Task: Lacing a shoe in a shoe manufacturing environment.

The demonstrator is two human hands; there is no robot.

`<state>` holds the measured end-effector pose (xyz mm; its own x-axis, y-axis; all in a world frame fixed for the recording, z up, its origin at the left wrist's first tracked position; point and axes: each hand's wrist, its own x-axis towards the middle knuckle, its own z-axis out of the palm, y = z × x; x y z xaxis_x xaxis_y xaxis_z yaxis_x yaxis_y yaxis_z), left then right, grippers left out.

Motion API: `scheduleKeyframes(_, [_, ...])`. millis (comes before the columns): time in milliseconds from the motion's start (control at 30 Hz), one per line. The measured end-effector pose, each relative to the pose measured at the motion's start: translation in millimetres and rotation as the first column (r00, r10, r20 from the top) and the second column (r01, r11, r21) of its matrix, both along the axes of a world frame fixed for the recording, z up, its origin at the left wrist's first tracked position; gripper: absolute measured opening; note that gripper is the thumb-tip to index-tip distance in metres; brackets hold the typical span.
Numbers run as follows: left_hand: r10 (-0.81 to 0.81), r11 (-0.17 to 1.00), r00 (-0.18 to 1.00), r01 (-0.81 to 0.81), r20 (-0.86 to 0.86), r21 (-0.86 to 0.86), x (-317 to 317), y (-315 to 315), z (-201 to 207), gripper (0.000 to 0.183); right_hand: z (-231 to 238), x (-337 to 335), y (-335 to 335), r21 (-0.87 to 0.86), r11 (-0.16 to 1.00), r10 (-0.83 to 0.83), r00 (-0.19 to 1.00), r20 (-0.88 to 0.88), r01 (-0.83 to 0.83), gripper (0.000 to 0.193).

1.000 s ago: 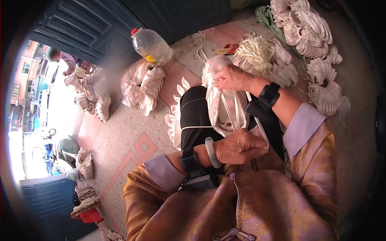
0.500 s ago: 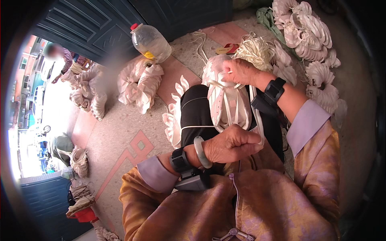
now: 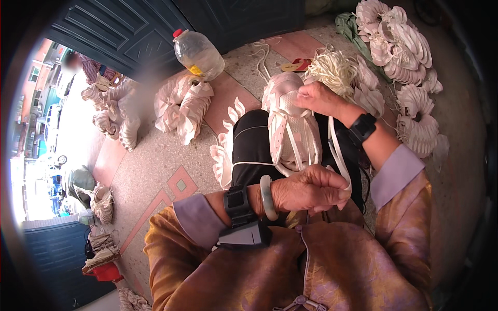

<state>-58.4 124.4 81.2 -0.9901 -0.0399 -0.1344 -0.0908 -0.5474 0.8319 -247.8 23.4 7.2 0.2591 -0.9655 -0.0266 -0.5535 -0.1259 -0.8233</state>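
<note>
A pale pink-and-white sneaker upper (image 3: 290, 132) lies across my lap, its white laces zigzagging over the tongue. Closed in a pinch, my left hand (image 3: 314, 191) holds a white shoelace (image 3: 336, 150) just below the upper. The lace rises in a slack strand and passes under my right hand (image 3: 320, 98). That hand has curled fingers at the upper's right edge, near its far end; what lies between the fingertips is hidden. My left wrist wears a pale bangle (image 3: 267, 197), and both wrists carry black strapped devices.
Beyond my right hand lies a bundle of cream laces (image 3: 332, 70). Stacked shoe uppers (image 3: 397, 41) are piled at the far right, with another bundle (image 3: 184, 109) on the left floor. A clear jug (image 3: 199, 56) with a red cap stands by the dark door (image 3: 124, 31).
My left hand has shifted slightly right and nearer to me, with the lace. My right hand has drawn a little to the right across the upper. The view has shifted slightly.
</note>
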Motion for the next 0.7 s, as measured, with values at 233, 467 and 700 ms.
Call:
scheduleKeyframes(233, [-0.057,0.993,0.998,0.055,-0.014,-0.101,-8,10,-5,0.026,-8,-16,26,0.098,0.991,0.093,0.996,-0.01,-0.092,0.02])
scheduleKeyframes(467, [-0.041,0.984,0.999,0.039,-0.01,-0.175,-4,8,-1,0.026,-13,-30,52,0.398,0.917,-0.217,0.881,0.421,0.036,0.008])
scheduleKeyframes(700, [0.067,0.978,0.998,-0.069,-0.018,-0.199,-6,14,11,0.023,-21,-29,41,0.284,0.948,-0.234,0.918,0.32,0.142,0.019])
